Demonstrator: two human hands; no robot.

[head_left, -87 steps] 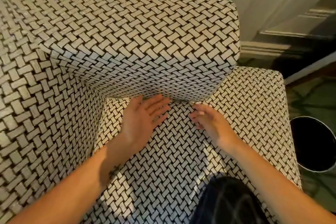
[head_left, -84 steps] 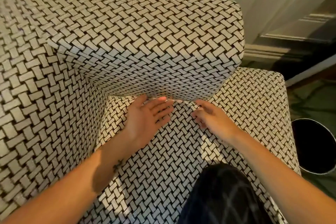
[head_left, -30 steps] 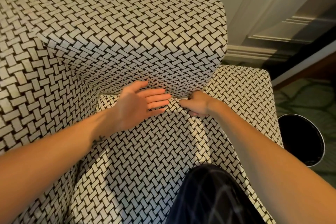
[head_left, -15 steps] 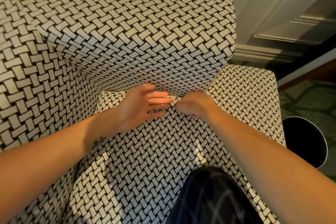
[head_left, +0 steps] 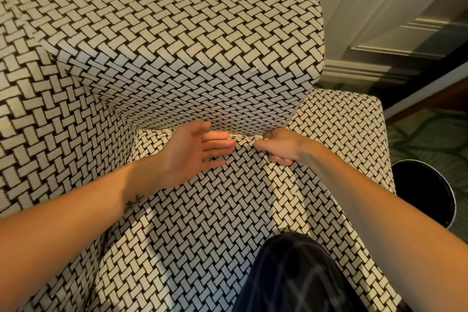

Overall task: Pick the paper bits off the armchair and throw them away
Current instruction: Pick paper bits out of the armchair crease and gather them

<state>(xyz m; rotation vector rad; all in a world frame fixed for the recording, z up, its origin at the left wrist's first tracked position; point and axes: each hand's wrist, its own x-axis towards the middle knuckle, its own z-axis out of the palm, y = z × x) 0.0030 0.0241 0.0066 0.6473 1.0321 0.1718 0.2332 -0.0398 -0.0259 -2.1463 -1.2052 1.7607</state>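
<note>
Woven black-and-cream upholstery fills the view. At the seat's back crease, the right hand [head_left: 279, 145] is curled, fingers pinched at pale paper bits [head_left: 240, 136] wedged there; whether it grips one I cannot tell. The left hand [head_left: 196, 152] lies flat, spread and released, beside it on the armchair [head_left: 177, 45]. Likely step: picking. Next, pull free and carry to the black bin [head_left: 425, 190] at right.

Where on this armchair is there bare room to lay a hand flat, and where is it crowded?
Free: the seat cushion between both forearms, and the armrest beside the bin. Crowded: the back crease, where left hand and right hand meet.
</note>
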